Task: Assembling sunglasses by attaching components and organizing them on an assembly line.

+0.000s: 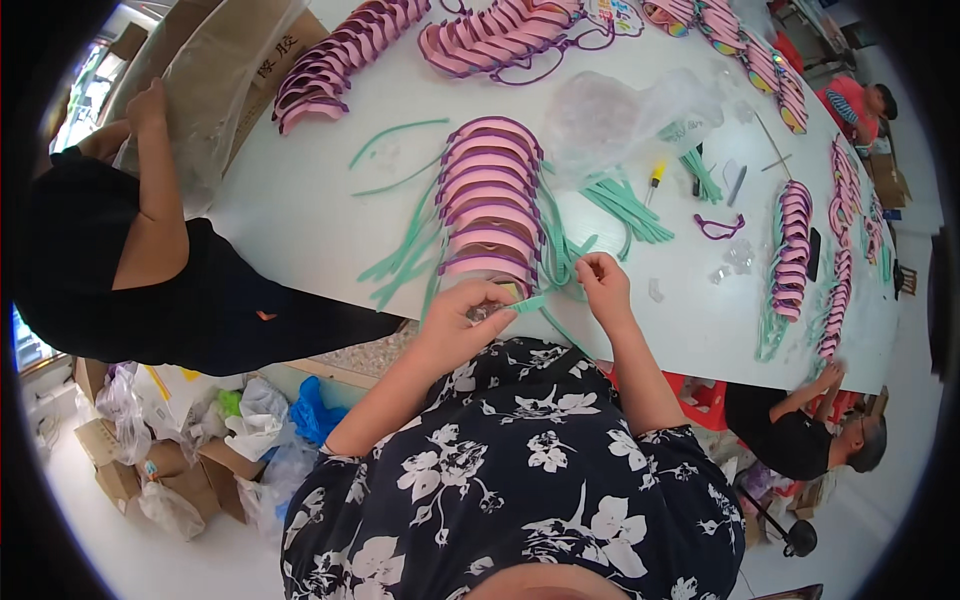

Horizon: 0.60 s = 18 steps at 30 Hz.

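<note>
My left hand (462, 312) and my right hand (603, 283) meet at the near edge of the white table (300, 210). Together they pinch a teal strap (530, 303) stretched between the fingers. Just beyond my hands lies an overlapping row of pink visor pieces with purple rims (490, 195), with more teal straps (405, 255) trailing along its sides. What my left fingers cover of a small clear piece is hard to tell.
More pink-and-purple rows (340, 55) (795, 250) lie across the table, with a clear plastic bag (625, 115), a yellow-handled screwdriver (655, 178) and loose teal straps (625, 205). A person in black (120, 260) stands at the left; another leans in at the lower right (800, 440). Cardboard boxes and bags (160, 440) sit on the floor.
</note>
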Each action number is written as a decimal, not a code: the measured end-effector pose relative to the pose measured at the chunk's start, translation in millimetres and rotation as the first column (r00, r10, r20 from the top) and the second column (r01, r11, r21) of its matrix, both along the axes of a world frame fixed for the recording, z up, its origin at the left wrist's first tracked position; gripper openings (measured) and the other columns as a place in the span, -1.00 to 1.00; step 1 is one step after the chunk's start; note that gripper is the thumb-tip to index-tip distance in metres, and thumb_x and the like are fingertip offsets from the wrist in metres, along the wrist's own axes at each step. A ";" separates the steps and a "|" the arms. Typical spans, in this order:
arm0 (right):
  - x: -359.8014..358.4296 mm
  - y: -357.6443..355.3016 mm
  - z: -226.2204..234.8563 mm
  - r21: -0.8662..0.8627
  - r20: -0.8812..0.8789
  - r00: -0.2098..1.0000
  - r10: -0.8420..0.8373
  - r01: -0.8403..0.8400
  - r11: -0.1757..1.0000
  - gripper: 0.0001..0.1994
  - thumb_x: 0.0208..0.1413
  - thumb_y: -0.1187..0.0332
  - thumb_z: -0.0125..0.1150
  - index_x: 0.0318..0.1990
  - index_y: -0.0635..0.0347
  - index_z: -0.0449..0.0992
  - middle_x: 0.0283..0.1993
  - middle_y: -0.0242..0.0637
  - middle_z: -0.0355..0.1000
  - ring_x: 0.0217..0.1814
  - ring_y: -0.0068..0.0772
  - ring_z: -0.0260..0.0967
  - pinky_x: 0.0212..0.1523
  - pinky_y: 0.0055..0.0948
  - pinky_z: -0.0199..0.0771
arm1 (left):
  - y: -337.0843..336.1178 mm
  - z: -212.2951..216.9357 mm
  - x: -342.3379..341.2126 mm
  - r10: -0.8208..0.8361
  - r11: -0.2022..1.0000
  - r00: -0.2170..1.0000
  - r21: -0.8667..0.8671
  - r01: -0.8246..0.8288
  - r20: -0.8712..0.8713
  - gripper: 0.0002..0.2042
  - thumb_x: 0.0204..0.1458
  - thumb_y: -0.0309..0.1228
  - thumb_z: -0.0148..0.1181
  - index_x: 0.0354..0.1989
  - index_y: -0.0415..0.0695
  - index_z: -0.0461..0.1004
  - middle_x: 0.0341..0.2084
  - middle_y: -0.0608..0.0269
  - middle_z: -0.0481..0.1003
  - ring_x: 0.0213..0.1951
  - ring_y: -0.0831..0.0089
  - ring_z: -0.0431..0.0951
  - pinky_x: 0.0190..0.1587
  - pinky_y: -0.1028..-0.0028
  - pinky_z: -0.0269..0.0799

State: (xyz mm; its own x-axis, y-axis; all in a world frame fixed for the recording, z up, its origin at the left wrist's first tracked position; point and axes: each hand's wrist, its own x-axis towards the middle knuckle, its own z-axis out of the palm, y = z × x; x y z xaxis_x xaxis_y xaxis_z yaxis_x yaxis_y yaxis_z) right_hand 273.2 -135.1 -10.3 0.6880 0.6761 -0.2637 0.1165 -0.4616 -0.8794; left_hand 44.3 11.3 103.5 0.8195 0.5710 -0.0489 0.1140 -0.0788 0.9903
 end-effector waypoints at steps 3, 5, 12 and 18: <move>5.6 13.0 2.1 0.058 0.086 0.996 -0.014 0.009 0.998 -0.85 0.10 0.37 0.20 -0.25 0.25 0.51 -0.36 -0.30 0.49 -0.37 -0.54 0.42 -0.34 -0.52 0.41 | -1.7 -5.6 -5.5 0.049 0.998 0.998 -0.040 -0.050 -0.033 -0.88 -0.01 -0.57 0.24 -0.27 -0.24 0.52 -0.33 0.29 0.49 -0.30 0.57 0.47 -0.20 0.55 0.38; 18.3 26.9 17.1 0.093 0.188 0.981 -0.041 0.023 0.995 -0.85 0.10 0.38 0.20 -0.24 0.26 0.51 -0.31 -0.27 0.50 -0.34 -0.51 0.43 -0.32 -0.50 0.42 | -3.1 -9.6 -5.6 0.057 0.996 0.997 -0.064 -0.061 -0.054 -0.87 -0.01 -0.57 0.24 -0.26 -0.24 0.52 -0.34 0.31 0.48 -0.29 0.58 0.47 -0.19 0.55 0.38; 88.2 92.4 42.5 0.312 0.702 0.685 -0.193 -0.053 0.949 -0.87 0.03 0.51 0.11 -0.23 0.25 0.46 -0.20 -0.09 0.43 -0.10 -0.04 0.38 -0.06 -0.19 0.37 | -11.5 -23.3 4.7 0.091 0.980 0.995 -0.172 -0.097 -0.047 -0.87 -0.02 -0.54 0.26 -0.28 -0.20 0.52 -0.39 0.31 0.47 -0.34 0.57 0.45 -0.26 0.57 0.35; 88.6 196.5 -2.4 0.299 0.652 0.739 -0.167 -0.049 0.953 -0.77 -0.04 0.52 0.05 -0.17 0.27 0.43 -0.15 0.02 0.43 -0.02 0.15 0.32 -0.01 -0.09 0.32 | -13.9 -26.6 11.4 0.072 0.950 0.993 -0.295 -0.098 -0.098 -0.88 0.03 -0.58 0.20 -0.24 -0.24 0.49 -0.35 0.33 0.48 -0.31 0.61 0.45 -0.22 0.58 0.36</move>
